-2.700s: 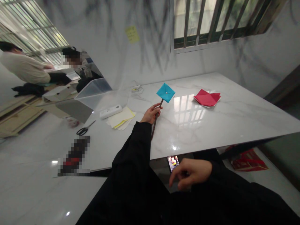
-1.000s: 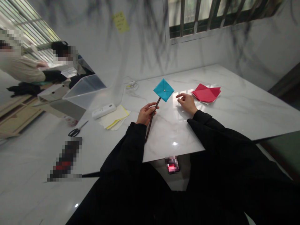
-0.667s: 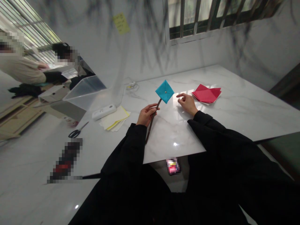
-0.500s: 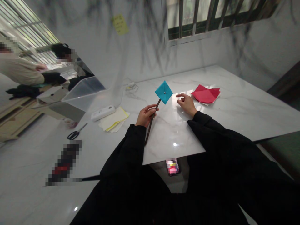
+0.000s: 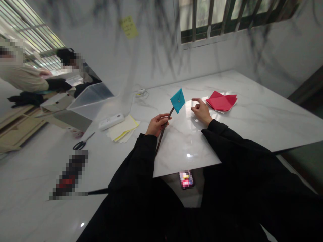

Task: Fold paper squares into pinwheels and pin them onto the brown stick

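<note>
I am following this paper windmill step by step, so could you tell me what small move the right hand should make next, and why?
Probably a light flick with the right hand at the near edge of the blue pinwheel. The left hand holds the stick upright above the table, while the right forefinger points at the pinwheel, close beside it but apart.

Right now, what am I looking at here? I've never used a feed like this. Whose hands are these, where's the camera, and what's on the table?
The one view comes from a camera on a person's head, looking down at their own two bare hands in black sleeves. The left hand grips a dark stick topped with a blue paper pinwheel. The right hand is beside the pinwheel, forefinger out, holding nothing. On the white marble table lie red folded paper, yellowish sheets, a white remote-like device, scissors and a clear bin. Other people sit far left.
</note>
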Available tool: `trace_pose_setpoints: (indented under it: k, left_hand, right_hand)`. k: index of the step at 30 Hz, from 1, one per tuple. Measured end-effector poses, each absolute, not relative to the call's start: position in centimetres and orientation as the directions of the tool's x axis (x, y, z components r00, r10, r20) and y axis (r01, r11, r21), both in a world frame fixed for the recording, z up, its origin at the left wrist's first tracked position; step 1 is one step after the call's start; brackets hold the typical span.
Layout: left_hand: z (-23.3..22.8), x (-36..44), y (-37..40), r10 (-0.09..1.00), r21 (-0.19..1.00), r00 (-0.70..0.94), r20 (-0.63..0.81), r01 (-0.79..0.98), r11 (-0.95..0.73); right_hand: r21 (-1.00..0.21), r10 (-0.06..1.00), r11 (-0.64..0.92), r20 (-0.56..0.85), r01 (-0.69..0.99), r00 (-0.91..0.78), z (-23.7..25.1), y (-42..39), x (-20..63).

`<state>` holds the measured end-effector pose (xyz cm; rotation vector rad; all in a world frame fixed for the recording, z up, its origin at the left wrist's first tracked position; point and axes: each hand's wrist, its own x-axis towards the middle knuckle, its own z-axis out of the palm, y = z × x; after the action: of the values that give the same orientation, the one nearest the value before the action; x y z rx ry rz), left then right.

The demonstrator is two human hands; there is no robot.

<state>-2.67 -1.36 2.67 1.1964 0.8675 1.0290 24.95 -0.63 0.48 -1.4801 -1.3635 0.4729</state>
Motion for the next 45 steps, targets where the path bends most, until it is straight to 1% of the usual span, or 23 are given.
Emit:
trace_pose_setpoints:
  k: [5,18,20,22,24,25,29,35,39,41,42,43,44,45]
  left_hand:
    - [2.6,-2.7,-1.3,0.957,0.984,0.289,-0.011,-0.168,0.062]
    - [2.3,-2.5,-1.2,0.953,0.986,0.302,0.014,-0.161,0.036]
    - [2.3,-2.6,-1.2,0.950,0.988,0.311,0.018,-0.152,0.031]
    - [2.2,-2.7,-1.1,0.953,0.988,0.303,0.018,-0.154,0.030]
    - [2.3,-2.7,-1.1,0.957,0.986,0.290,0.017,-0.166,0.033]
    - [2.3,-2.7,-1.2,0.958,0.984,0.285,0.016,-0.173,0.035]
    - [2.5,-2.6,-1.3,0.961,0.979,0.277,0.007,-0.196,0.049]
    - [2.5,-2.4,-1.2,0.964,0.979,0.267,-0.009,-0.193,0.062]
    - [2.4,-2.6,-1.2,0.961,0.982,0.277,-0.001,-0.182,0.054]
    - [2.4,-2.6,-1.3,0.957,0.982,0.290,0.001,-0.179,0.053]
    - [2.5,-2.7,-1.3,0.955,0.982,0.295,0.000,-0.179,0.055]
    - [2.5,-2.7,-1.3,0.954,0.982,0.298,-0.001,-0.180,0.057]
    - [2.5,-2.7,-1.3,0.954,0.981,0.300,-0.002,-0.183,0.059]
    - [2.5,-2.6,-1.3,0.954,0.981,0.299,-0.002,-0.186,0.060]
  right_hand:
    - [-0.863,0.895,0.156,0.330,0.481,0.301,0.5,-0.6,24.7]
    - [-0.823,0.891,0.212,0.384,0.528,0.241,1.3,-1.2,24.5]
    - [-0.803,0.922,0.197,0.348,0.563,0.173,1.3,-1.1,24.6]
    - [-0.762,0.963,0.183,0.265,0.621,0.041,1.4,-1.1,24.6]
    - [-0.719,0.978,0.188,0.198,0.669,-0.062,1.4,-1.1,24.6]
    - [-0.706,0.978,0.196,0.192,0.680,-0.083,1.5,-1.2,24.6]
    - [-0.708,0.971,0.197,0.236,0.678,-0.036,1.5,-1.3,24.5]
    - [-0.717,0.967,0.129,0.245,0.685,0.074,1.3,-1.3,24.3]
    - [-0.772,0.947,0.083,0.258,0.630,0.192,1.1,-1.2,24.3]
    - [-0.808,0.943,0.060,0.239,0.586,0.232,1.2,-1.3,24.4]
    - [-0.827,0.955,0.062,0.213,0.559,0.209,1.3,-1.4,24.4]
    - [-0.842,0.977,0.074,0.169,0.534,0.130,1.5,-1.4,24.4]
    - [-0.853,0.994,0.095,0.112,0.514,0.002,1.7,-1.5,24.5]
    - [-0.858,0.989,0.117,0.052,0.500,-0.142,1.8,-1.6,24.5]
